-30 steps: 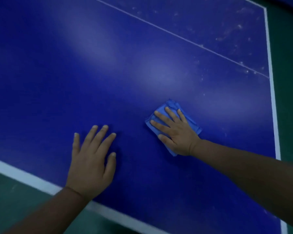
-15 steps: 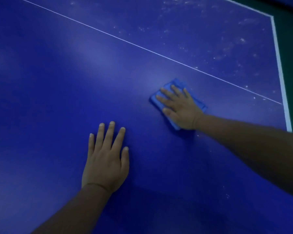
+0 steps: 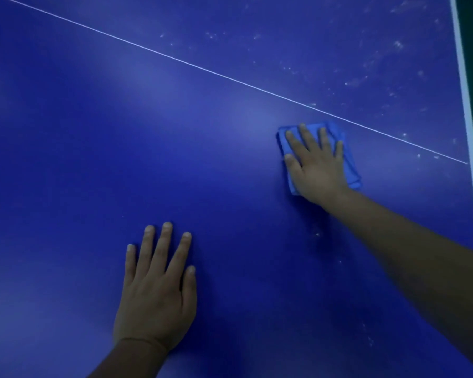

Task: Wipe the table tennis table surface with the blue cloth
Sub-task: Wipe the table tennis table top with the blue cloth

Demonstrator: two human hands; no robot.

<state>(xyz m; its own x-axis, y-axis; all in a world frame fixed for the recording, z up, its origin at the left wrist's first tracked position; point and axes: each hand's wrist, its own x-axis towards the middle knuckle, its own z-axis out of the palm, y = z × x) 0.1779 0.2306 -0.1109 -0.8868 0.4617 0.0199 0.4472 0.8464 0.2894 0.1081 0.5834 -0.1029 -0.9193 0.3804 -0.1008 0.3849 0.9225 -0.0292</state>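
Fingers (image 3: pixel 306 140) of the right hand (image 3: pixel 316 166) lie spread and flat on the blue cloth (image 3: pixel 350 165), pressing it to the table rather than gripping it; the thumb sits at the cloth's left edge and the fingertips reach almost to its far edge. The folded cloth shows around the hand on the far, left and right sides, its long axis running roughly away from the wrist. Just beyond the fingertips, up and to the right, the thin white centre line (image 3: pixel 191 66) crosses the table tennis table (image 3: pixel 66 159) on a diagonal, close to the cloth's far right corner but apart from it. Past that line lies a scatter of pale specks (image 3: pixel 352 83), reaching toward the white edge band (image 3: pixel 467 105) at the right. So the dirty ground lies ahead of the fingers and rightward, and the next stroke likely wants a push across the line. The left hand (image 3: pixel 156 290) rests flat, fingers slightly apart, on bare table near the body, well apart from the cloth; the right is the nearer one by far.
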